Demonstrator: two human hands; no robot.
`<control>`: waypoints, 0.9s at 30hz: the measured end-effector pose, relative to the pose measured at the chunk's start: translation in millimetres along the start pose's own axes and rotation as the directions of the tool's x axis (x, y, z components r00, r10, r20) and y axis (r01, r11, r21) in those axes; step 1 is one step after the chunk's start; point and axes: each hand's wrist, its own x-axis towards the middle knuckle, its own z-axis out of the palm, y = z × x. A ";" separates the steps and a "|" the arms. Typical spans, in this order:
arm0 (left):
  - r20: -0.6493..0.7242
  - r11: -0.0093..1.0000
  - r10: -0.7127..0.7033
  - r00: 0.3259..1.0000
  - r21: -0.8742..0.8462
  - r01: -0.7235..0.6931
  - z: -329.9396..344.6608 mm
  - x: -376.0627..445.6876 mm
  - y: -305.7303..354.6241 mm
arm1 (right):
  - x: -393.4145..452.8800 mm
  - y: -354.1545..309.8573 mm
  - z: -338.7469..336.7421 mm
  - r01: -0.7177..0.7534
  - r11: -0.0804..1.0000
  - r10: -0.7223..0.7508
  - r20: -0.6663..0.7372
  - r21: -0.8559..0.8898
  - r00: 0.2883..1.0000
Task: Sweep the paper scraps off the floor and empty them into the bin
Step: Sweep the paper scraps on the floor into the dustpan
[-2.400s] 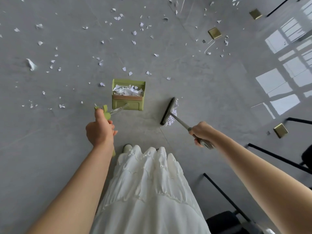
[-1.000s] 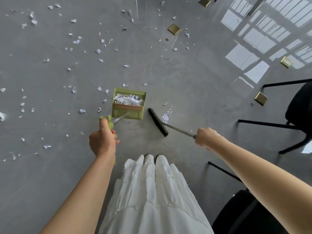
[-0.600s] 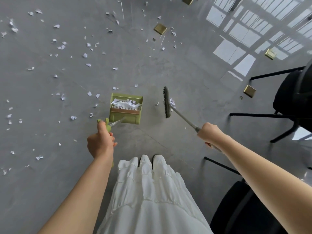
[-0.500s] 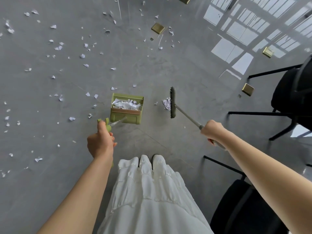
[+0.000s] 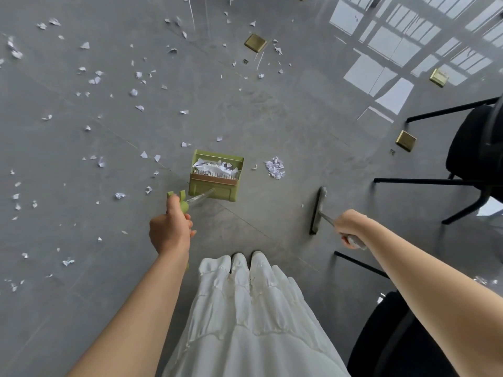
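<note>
- My left hand (image 5: 169,232) is clamped on the dustpan handle (image 5: 190,201); the green dustpan (image 5: 215,176) rests on the floor (image 5: 272,118), mouth facing away from me, already holding paper scraps.
- My right hand (image 5: 349,227) is clamped on the broom handle; the broom head (image 5: 317,210) sits near my feet, well apart from the gathered scrap pile (image 5: 275,167), which lies just to the right of the dustpan.
- Risk: the pile is beside the pan, not in front of its mouth. A sideways stroke would likely push the scraps past the pan or against its side wall.
- Risk: a fast stroke could scatter the light paper back over the swept area.
- Risk: tilting or lifting the handle may spill the load, since the scraps sit high in the pan.
- Risk: the chair legs (image 5: 424,181) at right could snag the broom on a backswing.
- Many loose scraps (image 5: 139,108) remain at far left. No bin is in view.
</note>
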 end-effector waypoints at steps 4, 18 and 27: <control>-0.007 1.000 -0.005 1.000 0.001 0.005 1.3 7.2 5.9 | 6.9 -25.4 10.8 -0.151 0.986 0.145 0.085 0.074 0.986; -0.087 0.999 -0.019 0.996 -0.035 0.016 29.9 43.0 54.0 | 8.9 -170.1 -4.8 0.020 0.951 -0.081 0.189 0.309 0.979; -0.115 0.997 -0.038 0.993 -0.065 0.031 62.7 71.2 91.1 | 33.4 -258.8 -40.8 -0.057 0.849 -0.081 0.237 0.525 0.968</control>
